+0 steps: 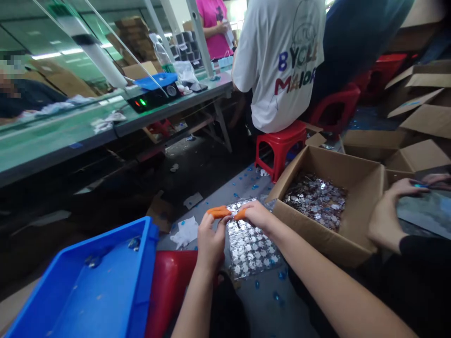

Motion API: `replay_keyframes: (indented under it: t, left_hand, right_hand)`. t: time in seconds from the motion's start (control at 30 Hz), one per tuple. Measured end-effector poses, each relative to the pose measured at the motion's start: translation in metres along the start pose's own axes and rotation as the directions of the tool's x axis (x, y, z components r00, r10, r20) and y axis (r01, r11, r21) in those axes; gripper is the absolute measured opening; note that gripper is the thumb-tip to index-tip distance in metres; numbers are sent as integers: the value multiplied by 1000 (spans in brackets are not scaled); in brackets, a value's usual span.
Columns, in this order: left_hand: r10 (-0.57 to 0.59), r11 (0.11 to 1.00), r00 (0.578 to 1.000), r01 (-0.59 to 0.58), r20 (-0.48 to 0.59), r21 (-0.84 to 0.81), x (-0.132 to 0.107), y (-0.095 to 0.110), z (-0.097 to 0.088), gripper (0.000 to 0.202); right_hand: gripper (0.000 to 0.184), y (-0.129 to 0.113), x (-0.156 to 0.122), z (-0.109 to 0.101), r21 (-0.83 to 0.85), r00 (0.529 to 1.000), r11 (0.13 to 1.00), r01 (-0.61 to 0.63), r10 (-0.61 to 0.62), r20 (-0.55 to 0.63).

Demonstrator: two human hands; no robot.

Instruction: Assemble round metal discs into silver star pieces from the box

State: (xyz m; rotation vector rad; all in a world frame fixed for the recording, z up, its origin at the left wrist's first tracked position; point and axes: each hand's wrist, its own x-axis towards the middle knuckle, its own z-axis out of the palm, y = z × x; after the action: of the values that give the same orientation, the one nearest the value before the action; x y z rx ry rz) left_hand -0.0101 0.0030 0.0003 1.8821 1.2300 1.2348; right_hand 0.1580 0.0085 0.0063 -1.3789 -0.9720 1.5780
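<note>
My left hand (211,234) and my right hand (256,214) meet at centre, fingertips nearly touching. Orange coverings sit on some fingers of both. Each hand is closed in a pinch; a tiny dark piece seems to show between them, too small and blurred to name. Just below and behind the hands is a sheet of shiny silver pieces (251,251) in rows. To the right of my right arm stands an open cardboard box (362,188) with many loose silver pieces (319,199) inside.
A blue plastic tray (102,291) with a few small pieces rests at left beside a red stool (172,277). Another person's hand (385,213) works at right. A seated co-worker (282,65) is ahead, near a long workbench (59,145). Blue bits (278,296) litter the floor.
</note>
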Motion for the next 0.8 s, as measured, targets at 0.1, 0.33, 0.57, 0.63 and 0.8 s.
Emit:
replay_keyframes:
  t: [0.1, 0.33, 0.57, 0.63, 0.8]
  left_hand:
    - [-80, 994, 997, 81, 10, -74, 1, -13, 3, 16]
    - [-275, 958, 957, 266, -87, -104, 11, -17, 10, 21]
    - [-506, 823, 851, 427, -142, -375, 18, -23, 15, 42]
    - [-540, 799, 828, 447, -152, -402, 17, -22, 17, 42]
    - [-546, 806, 816, 449, -190, -386, 12, -16, 21, 38]
  right_hand:
    - [17, -1, 5, -2, -48, 996, 996, -80, 82, 39]
    - [33, -2, 11, -8, -212, 991, 968, 137, -134, 28]
    - [38, 12, -5, 7, -262, 930, 919, 294, -338, -143]
    - [43, 19, -10, 16, -302, 909, 893, 334, -389, -147]
    - [33, 25, -11, 26, -244, 905, 925, 292, -350, -243]
